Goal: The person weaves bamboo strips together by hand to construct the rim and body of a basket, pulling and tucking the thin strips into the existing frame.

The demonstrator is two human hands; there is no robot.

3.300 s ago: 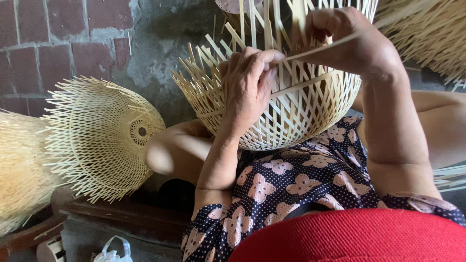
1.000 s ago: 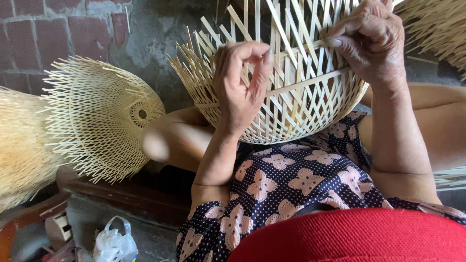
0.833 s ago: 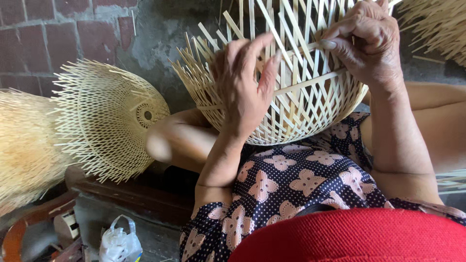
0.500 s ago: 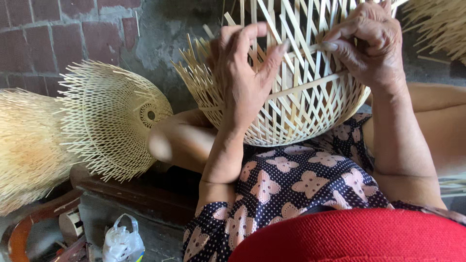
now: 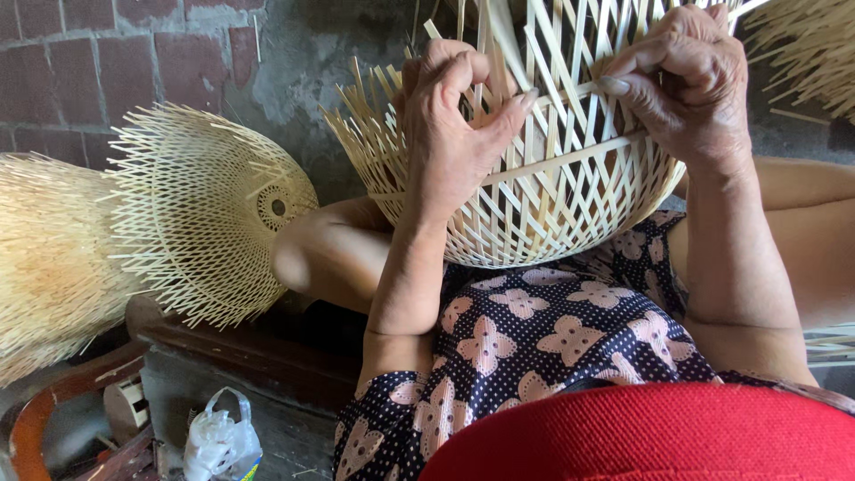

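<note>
A half-woven bamboo basket of pale crossed strips rests on my lap, its loose strip ends sticking up. My left hand lies spread on its left wall, thumb and fingers pressing on the strips. My right hand is at the upper right of the basket, fingers pinched on a thin horizontal bamboo strip that runs across the weave. My knees and a dark flower-patterned dress are below the basket.
Finished woven bamboo shades with frayed strip ends lie stacked at the left against a brick wall. More bamboo work sits at the upper right. Below left are a wooden bench edge and a small plastic bag.
My left hand slid up the basket wall and spread its fingers over the strips. My right hand stayed pinched on the horizontal strip. The view shifted slightly.
</note>
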